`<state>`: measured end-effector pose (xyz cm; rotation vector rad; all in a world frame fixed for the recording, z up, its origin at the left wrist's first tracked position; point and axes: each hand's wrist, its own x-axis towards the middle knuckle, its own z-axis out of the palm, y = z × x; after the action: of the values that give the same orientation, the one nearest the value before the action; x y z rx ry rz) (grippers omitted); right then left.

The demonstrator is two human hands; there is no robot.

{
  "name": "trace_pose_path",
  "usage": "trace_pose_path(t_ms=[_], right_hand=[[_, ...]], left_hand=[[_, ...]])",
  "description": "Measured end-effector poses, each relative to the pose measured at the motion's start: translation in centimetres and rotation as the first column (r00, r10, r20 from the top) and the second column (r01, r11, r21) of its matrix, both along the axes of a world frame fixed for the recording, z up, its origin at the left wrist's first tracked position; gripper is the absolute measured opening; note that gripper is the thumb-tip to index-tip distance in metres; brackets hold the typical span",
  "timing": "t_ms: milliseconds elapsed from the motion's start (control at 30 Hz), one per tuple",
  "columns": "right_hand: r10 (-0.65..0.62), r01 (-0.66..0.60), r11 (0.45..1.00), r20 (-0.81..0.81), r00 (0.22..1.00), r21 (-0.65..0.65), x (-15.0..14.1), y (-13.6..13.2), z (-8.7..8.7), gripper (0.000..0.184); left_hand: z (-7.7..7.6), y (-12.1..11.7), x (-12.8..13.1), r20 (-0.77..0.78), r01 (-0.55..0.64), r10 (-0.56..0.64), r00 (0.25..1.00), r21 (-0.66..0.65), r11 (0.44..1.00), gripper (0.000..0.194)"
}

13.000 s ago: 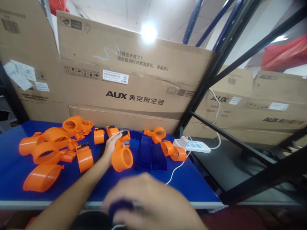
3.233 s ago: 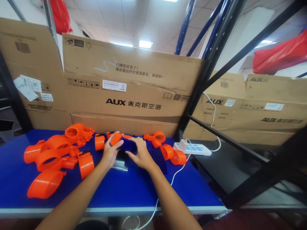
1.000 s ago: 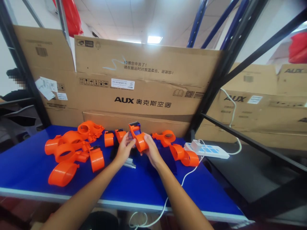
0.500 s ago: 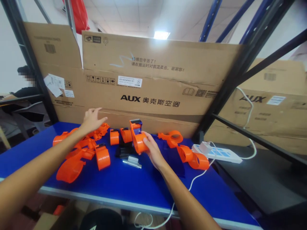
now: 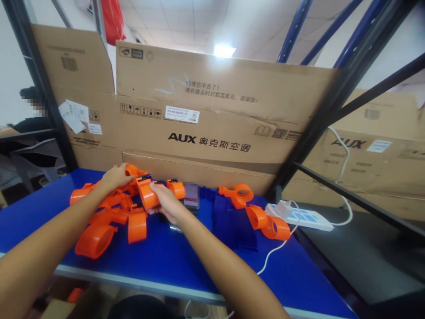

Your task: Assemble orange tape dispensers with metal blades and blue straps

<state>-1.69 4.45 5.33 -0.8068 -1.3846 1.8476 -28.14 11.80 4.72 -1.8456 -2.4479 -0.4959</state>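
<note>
My right hand [image 5: 166,201] is closed around an orange tape dispenser [image 5: 148,195] with a dark upper end, held above the middle of the blue table. My left hand [image 5: 116,176] reaches into the pile at the back left, its fingers closed on an orange plastic dispenser part [image 5: 135,170]; the fingertips are partly hidden. Below and around it lie several more orange dispenser parts [image 5: 96,239]. One orange dispenser [image 5: 137,227] stands just in front of the held one, and another [image 5: 179,189] sits behind my right hand.
A dark phone-like device [image 5: 191,195] stands behind my right forearm. Dark blue pieces [image 5: 229,221] and several orange dispenser parts [image 5: 241,195] lie to the right. A white power strip [image 5: 308,217] with a cable is at the right edge. A cardboard box wall [image 5: 212,124] closes off the back.
My right hand has moved left with the tape dispenser, toward the pile. My left hand has lowered from above the pile and closed on an orange part.
</note>
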Motion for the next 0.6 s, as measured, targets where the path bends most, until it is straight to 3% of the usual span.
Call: trace_pose_path(t_ms=[267,433,600], right_hand=[[-0.018,0.016,0.996,-0.022,1.0,-0.087,-1.5,0.0,-2.1,0.034],[-0.102,0.103,0.974,0.014,0.995,-0.204,-3.3,0.1,-2.9,0.038],[-0.187,0.173,0.917,-0.005,0.982,-0.359,-4.3,0.5,-2.6,0.042]], left_hand=[[1.8,-1.2,-0.7,-0.038,-0.009,0.021,0.999,0.278,0.961,0.087],[3.1,-1.9,-0.1,-0.033,-0.007,0.018,0.999,0.302,0.953,0.086],[3.3,-2.1,1.1,-0.043,0.041,-0.029,0.999,0.339,0.94,0.086]])
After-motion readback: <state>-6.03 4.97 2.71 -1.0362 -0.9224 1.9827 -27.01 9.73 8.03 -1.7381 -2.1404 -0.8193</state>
